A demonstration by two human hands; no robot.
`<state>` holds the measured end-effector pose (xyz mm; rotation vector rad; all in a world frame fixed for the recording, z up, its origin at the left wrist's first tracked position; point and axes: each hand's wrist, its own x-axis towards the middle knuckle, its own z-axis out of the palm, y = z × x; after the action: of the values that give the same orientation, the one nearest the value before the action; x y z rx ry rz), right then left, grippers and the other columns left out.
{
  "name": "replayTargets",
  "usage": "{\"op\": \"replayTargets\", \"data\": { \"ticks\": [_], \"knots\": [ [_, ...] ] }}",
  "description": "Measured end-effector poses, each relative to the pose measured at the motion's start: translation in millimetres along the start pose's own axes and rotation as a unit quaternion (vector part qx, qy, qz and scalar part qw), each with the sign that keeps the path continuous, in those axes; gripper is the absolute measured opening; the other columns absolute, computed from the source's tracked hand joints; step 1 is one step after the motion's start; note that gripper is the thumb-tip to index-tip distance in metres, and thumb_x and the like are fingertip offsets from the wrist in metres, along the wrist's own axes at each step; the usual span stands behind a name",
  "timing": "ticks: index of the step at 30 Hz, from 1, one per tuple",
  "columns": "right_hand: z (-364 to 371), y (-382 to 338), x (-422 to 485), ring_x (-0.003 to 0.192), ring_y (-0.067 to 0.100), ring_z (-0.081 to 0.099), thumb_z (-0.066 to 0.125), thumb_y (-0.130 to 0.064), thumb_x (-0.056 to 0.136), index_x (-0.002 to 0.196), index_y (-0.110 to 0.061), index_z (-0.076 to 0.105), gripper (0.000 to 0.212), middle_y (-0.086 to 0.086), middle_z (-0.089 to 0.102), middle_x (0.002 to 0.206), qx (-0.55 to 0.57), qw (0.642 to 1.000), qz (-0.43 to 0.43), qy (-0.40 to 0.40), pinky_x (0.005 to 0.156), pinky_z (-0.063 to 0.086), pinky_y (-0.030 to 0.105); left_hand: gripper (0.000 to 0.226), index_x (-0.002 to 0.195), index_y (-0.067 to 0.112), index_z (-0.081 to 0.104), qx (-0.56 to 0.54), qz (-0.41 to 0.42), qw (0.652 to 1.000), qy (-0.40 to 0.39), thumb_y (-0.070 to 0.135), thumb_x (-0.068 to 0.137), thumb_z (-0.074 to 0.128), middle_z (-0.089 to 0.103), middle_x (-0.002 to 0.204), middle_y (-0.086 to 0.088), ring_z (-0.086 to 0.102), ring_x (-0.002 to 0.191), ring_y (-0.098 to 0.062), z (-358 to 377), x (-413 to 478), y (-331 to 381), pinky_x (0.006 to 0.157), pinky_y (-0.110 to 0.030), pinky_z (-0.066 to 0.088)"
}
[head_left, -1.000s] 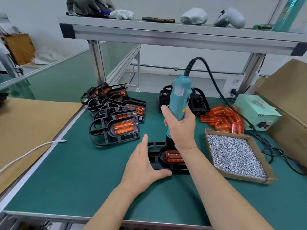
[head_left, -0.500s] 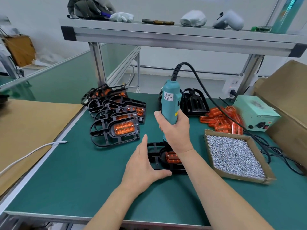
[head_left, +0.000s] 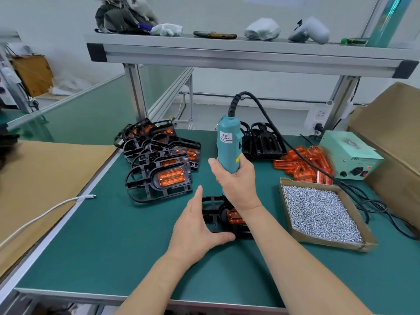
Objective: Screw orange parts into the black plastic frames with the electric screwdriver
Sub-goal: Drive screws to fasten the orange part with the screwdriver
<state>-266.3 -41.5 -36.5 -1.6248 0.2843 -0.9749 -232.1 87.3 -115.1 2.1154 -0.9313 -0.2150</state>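
You shifted screwdriver (head_left: pixel 227 144) left, upright over frame (head_left: pixel 212 212) (bit hidden). Right grip (head_left: pixel 236 185) stayed wrapped round it; left grip (head_left: pixel 195 226) lay flat, steadying frame. Next screw point likely.

single view only, head cam, wide-angle, worn by the person, so no second view and no shared area. it looks forward and down over the green bench (head_left: pixel 113 246). both forearms enter from the bottom edge; left hand (head_left: pixel 195 233) and right hand (head_left: pixel 238 185) sit close to the lens, electric screwdriver (head_left: pixel 227 146) roughly mid-frame. overhead shelf (head_left: pixel 227 57) spans the top (straight lines bow near the edges). far wall (head_left: pixel 56 19) and neighbouring bench (head_left: pixel 79 110) show upper left.
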Motion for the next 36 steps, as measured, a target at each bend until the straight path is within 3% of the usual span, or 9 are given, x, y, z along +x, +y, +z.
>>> {"op": "replayTargets", "data": {
  "ticks": [9,14,17,20,24,27,29,33,36],
  "knots": [
    [-25,-10,-15,0.065,0.016,0.056,0.077,-0.03,0.083,0.086,-0.005,0.064,0.028,0.0,0.061,0.069,0.065,0.998,-0.013,0.012,0.067,0.05,0.027,0.137,0.152,0.042,-0.001,0.005,0.015,1.0,0.007,0.08,0.044,0.074,0.023,0.156,0.02,0.027,0.142,-0.002,3,0,-1,0.111,-0.027,0.034],
    [-24,-18,-25,0.066,0.013,0.055,0.077,-0.027,0.083,0.084,-0.008,0.065,0.022,0.002,0.063,0.072,0.015,0.996,-0.031,-0.08,0.061,0.049,0.03,0.135,0.153,0.041,0.006,0.005,0.021,1.0,0.008,0.075,0.043,0.077,0.031,0.151,0.021,0.034,0.138,-0.002,2,1,0,0.11,-0.033,0.04],
    [-19,-21,-30,0.066,0.014,0.056,0.078,-0.027,0.082,0.083,-0.011,0.064,0.022,0.005,0.064,0.073,0.005,0.998,-0.038,-0.05,0.062,0.05,0.036,0.131,0.153,0.039,0.013,0.014,0.03,0.999,-0.005,0.078,0.045,0.075,0.034,0.147,0.022,0.036,0.135,-0.001,3,2,-1,0.108,-0.033,0.042],
    [-25,-23,-30,0.065,0.015,0.053,0.077,-0.017,0.084,0.083,-0.004,0.063,0.02,0.002,0.061,0.07,0.045,0.998,-0.019,-0.027,0.063,0.048,0.031,0.132,0.155,0.029,0.02,0.04,0.046,0.998,-0.016,0.085,0.046,0.068,0.027,0.141,0.024,0.03,0.135,0.002,5,0,-3,0.111,-0.026,0.035],
    [-34,-26,-29,0.061,0.016,0.05,0.072,-0.006,0.079,0.079,0.001,0.061,0.013,0.006,0.058,0.068,0.103,0.995,0.01,-0.011,0.062,0.046,0.028,0.124,0.148,0.025,0.033,0.046,0.071,0.996,-0.01,0.085,0.046,0.069,0.025,0.121,0.032,0.032,0.121,0.007,6,0,-2,0.101,-0.016,0.032],
    [-33,-28,-34,0.06,0.015,0.05,0.07,-0.005,0.076,0.077,0.0,0.061,0.01,0.005,0.059,0.069,0.111,0.994,0.01,0.006,0.061,0.046,0.027,0.118,0.143,0.026,0.037,0.046,0.09,0.995,-0.007,0.084,0.046,0.071,0.024,0.117,0.038,0.031,0.115,0.009,6,-1,-3,0.095,-0.012,0.03],
    [-37,-29,-34,0.062,0.014,0.051,0.07,-0.004,0.076,0.076,-0.004,0.062,0.008,0.002,0.059,0.069,0.102,0.994,0.011,-0.026,0.062,0.046,0.028,0.117,0.143,0.026,0.038,0.039,0.096,0.995,-0.008,0.083,0.046,0.072,0.024,0.121,0.039,0.032,0.114,0.009,5,-1,-3,0.095,-0.012,0.031],
    [-45,-35,-32,0.064,0.011,0.053,0.071,-0.004,0.076,0.077,-0.005,0.064,0.007,-0.001,0.06,0.071,0.081,0.982,0.025,-0.167,0.063,0.046,0.024,0.112,0.139,0.03,0.042,0.032,0.098,0.995,-0.012,0.081,0.045,0.073,0.03,0.113,0.032,0.038,0.113,0.002,4,0,-2,0.094,-0.018,0.039],
    [-43,-43,-29,0.062,0.015,0.051,0.072,-0.01,0.079,0.078,-0.005,0.063,0.01,0.007,0.057,0.069,0.134,0.984,0.002,-0.118,0.063,0.046,0.025,0.113,0.139,0.027,0.041,0.04,0.099,0.994,-0.006,0.082,0.045,0.072,0.028,0.112,0.03,0.035,0.112,0.003,4,-1,-2,0.093,-0.016,0.035]
  ]
}}
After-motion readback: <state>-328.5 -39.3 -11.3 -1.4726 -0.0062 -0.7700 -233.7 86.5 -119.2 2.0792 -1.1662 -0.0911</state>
